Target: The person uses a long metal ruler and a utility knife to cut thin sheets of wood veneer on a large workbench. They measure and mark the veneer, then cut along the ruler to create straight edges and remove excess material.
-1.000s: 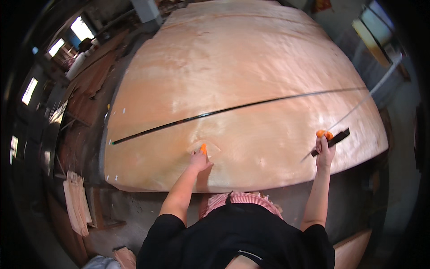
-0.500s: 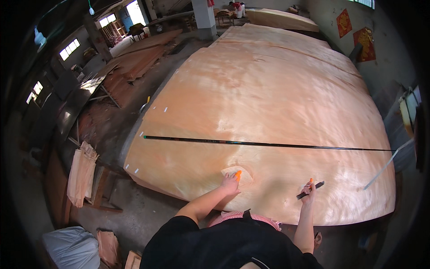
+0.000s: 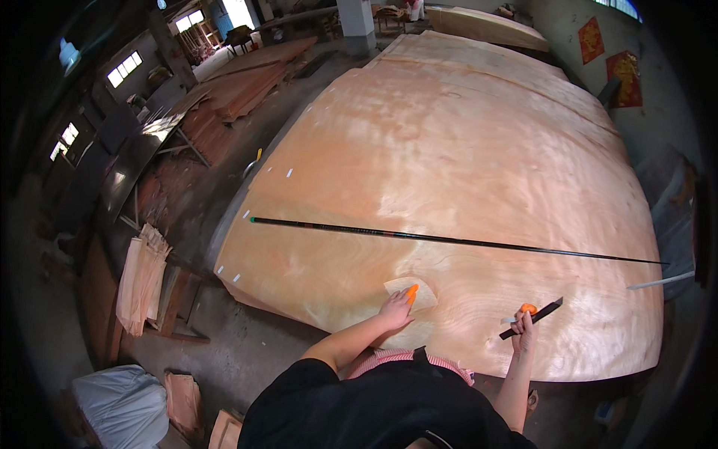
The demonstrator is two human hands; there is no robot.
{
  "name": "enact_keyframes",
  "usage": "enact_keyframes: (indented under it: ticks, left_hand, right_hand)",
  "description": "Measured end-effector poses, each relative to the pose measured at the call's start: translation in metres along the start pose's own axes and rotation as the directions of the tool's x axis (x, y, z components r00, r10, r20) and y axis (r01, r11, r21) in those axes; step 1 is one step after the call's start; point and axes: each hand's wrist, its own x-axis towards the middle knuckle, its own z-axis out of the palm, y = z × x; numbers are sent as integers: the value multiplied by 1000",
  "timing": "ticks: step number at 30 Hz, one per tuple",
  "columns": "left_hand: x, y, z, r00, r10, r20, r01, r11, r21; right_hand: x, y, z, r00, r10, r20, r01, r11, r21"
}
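My left hand [image 3: 396, 308] lies on a large sheet of pale wood veneer [image 3: 479, 172], its fingers stretched out and an orange cover on a fingertip. Under those fingertips is a small, lighter veneer patch [image 3: 425, 293] with a curved edge. Farther right, my right hand [image 3: 524, 334] is closed around a flat black knife-like blade [image 3: 552, 307] with a slanted end, held tilted above the sheet. Orange also shows at a fingertip of this hand. A small white strip [image 3: 509, 320] sits beside its fingers; how it is held cannot be made out.
A long thin black pole [image 3: 449, 239] lies across the sheet beyond my hands. Small white strips [image 3: 236, 278] dot its left edge. Bundled veneer [image 3: 140, 284] stands at left, above a grey-white sack [image 3: 123, 408]. A pillar [image 3: 356, 22] rises at the back.
The view has shifted, so the scene sits farther right. My right hand has turned the blade steeper, and the white strip beside it now shows. My left hand stays on the patch.
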Motion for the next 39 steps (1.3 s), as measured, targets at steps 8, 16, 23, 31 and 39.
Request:
enact_keyframes:
  ticks: [8,16,23,31,39]
  left_hand:
    - [18,5,0,930,-267,251,300,949,-101]
    - [15,8,7,988,-147,38,151,940,-305]
    - [21,20,1,979,189,74,-171,964,-202]
    - [22,17,13,980,170,108,-147,970,-192]
    - [26,23,11,994,109,17,-97,936,-339]
  right_hand:
    - [-21,-15,9,989,-11,-144,33,988,153]
    - [-33,38,-8,941,330,79,-339,921,192]
    - [-28,91,4,816,577,30,-558,802,-213]
    - [7,141,37,907,372,-200,-396,589,-704]
    - [35,203,26,936,174,-305,-349,381,-856]
